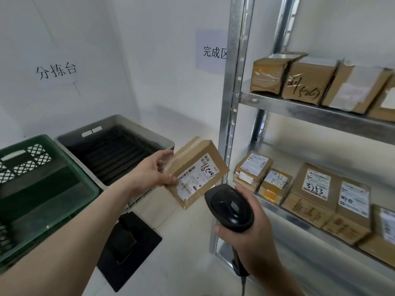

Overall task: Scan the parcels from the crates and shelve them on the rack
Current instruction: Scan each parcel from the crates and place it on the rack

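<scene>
Small taped brown cardboard parcel with white label, pinched at its edge by left hand, tilted, raised before galvanised steel rack. Black plastic handheld scanner gripped in right hand, just beneath. Green lattice crate and grey crate nearby, interiors dark. Shelved boxes taped, labelled.

I see everything through one wide-angle camera on my head, looking forward and down past my forearms. It sits close: my left hand and right hand fill the lower middle. The view faces a white wall corner, with the crates low on the left and the rack rising along the right. The edges bend, probably from the lens. There is no second view to share anything with.
</scene>
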Demonstrator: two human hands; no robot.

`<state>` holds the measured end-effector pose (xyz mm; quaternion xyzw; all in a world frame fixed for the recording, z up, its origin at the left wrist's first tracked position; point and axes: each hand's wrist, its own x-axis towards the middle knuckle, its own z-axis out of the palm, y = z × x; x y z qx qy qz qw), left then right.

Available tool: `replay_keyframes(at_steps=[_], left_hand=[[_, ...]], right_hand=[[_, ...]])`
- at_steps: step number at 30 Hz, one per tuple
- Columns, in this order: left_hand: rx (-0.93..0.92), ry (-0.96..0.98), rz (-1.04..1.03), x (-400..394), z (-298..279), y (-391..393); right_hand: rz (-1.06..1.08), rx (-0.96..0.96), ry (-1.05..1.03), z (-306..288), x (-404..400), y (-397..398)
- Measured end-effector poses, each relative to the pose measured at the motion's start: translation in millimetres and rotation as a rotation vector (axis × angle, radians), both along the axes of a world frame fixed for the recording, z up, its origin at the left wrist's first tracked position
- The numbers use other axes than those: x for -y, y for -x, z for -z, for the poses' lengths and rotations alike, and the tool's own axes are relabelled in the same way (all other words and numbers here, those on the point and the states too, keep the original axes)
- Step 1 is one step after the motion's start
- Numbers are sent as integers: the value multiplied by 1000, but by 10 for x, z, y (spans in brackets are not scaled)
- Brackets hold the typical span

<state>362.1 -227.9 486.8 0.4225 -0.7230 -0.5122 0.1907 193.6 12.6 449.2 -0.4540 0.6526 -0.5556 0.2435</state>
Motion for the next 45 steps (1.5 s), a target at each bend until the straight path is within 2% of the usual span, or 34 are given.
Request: replay_keyframes(at_steps=[6,11,28,36,45], left_hand=[[-237,-238,-100,-172,274,88],[-359,-294,-65,-300,475,87],[-447,-315,142,-470,651,278],[-425,-295,237,-676,598,553],[-413,-249,246,-1082,533,897]], right_hand=[[107,26,25,-50,-100,-130],[167,-8,-12,-76,-150,-362],[422,47,-68,12,-530,-880],[485,43,-43,-96,-771,-748],[453,14,-15,-63,-1238,-361]])
